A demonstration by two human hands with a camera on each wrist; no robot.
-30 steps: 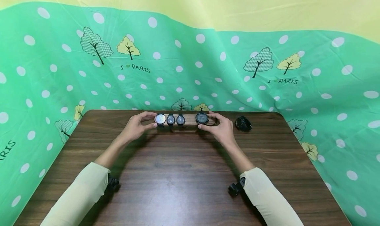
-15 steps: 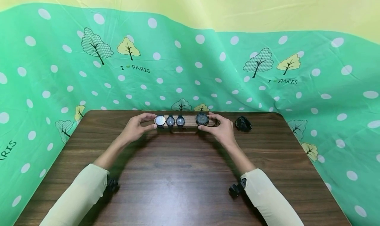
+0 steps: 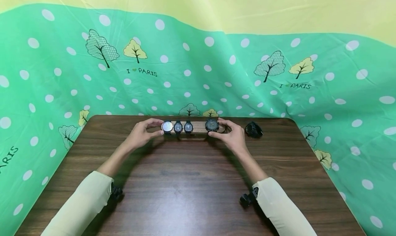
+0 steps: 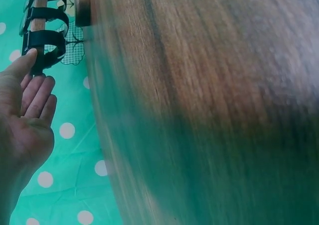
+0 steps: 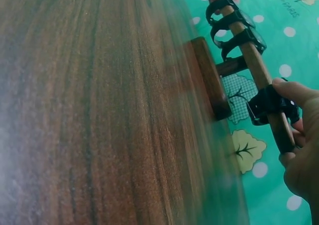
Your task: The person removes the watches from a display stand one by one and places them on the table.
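Note:
A wooden watch stand stands near the table's far edge with several wristwatches strapped round its bar. At its left end is a watch with a bright white face; my left hand pinches it at the bar's end, thumb on the near side. Beside it sit two small dark square-faced watches. Past a bare stretch of bar, my right hand grips a large black watch, its thumb on the case and its fingers behind the bar's end. The stand's base rests by the table's edge.
Another black watch lies on the brown wooden table, right of my right hand. A green polka-dot curtain hangs right behind the table's far edge. Both wrists carry small black cameras.
The large black watch and my right hand sit very slightly further right than before. My left hand keeps its place at the white-faced watch.

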